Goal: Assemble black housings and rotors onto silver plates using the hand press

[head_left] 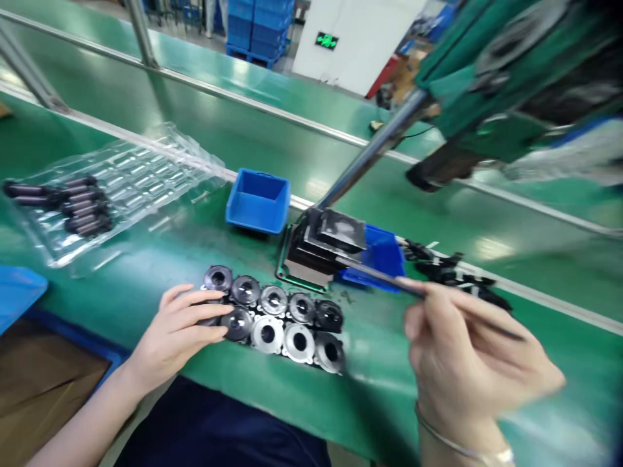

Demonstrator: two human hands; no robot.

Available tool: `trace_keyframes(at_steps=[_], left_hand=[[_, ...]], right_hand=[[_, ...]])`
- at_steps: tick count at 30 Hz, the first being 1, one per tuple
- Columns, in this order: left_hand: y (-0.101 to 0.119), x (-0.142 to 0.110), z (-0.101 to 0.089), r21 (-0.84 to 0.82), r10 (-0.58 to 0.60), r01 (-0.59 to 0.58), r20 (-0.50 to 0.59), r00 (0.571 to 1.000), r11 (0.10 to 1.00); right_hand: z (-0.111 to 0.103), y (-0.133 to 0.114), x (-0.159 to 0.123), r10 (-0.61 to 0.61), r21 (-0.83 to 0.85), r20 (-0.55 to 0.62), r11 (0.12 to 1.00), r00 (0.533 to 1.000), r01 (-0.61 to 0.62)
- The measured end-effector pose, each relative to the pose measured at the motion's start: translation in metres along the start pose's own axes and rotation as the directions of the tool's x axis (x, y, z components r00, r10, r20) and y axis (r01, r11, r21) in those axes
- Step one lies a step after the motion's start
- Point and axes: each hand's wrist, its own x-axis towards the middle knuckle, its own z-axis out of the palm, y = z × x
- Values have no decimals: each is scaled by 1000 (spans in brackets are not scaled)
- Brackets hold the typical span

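Note:
Two rows of round black-and-silver parts with dark centre holes lie side by side on the green bench. Over the left end of these rows rests my left hand, its fingers stretched out and apart, fingertips touching the parts there and partly covering one. My right hand is raised to the right of the rows, closed around a long slim tool with a metallic front and dark rear. The tool points left toward the press base; its exact kind is unclear. A black block fixture stands behind the parts.
A green press head overhangs at right on a steel column. Blue bins stand behind the parts. Left, a clear plastic tray carries dark cylindrical parts. Black pieces lie at right. A cardboard box stands lower left.

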Motion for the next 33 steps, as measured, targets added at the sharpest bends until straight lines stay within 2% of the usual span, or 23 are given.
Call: trace_keyframes(at_steps=[1,3,8,11,14,21,26,28,30,33], left_hand=[[-2,0,-1,4,-8,8,2,1000,1000],[-6,-2,-3,-2,-35,35,-17,999,999],[-13,-4,-1,-43,-121,118,-63,991,992],[-13,-3,0,-24,-139,137,-76,987,990],[-12,-1,3,33,-122,127,-107,987,991],[-13,3,5,66,-98,106,-122,988,992],[-12,2,6,36,-102,107,-118,988,994],[-12,2,5,46,-96,102,-115,989,994],[-11,1,4,80,-85,94,-107,991,992],[-4,1,3,151,-73,93,-136,988,984]], right_hand=[[-2,12,9,25,0,-97,1000,995,-26],[-9,39,24,63,-17,-157,998,986,-66],[-25,89,32,115,-141,-51,982,992,-121],[-26,103,27,149,-204,24,969,989,-141],[-24,110,28,173,-216,51,964,984,-158],[-19,114,32,192,-224,45,958,980,-177],[-26,106,32,187,-210,-30,959,982,-189],[-30,98,32,189,-127,-83,972,978,-199],[-35,88,30,220,33,-128,975,967,-218],[-44,66,21,282,268,-124,933,951,-241]])
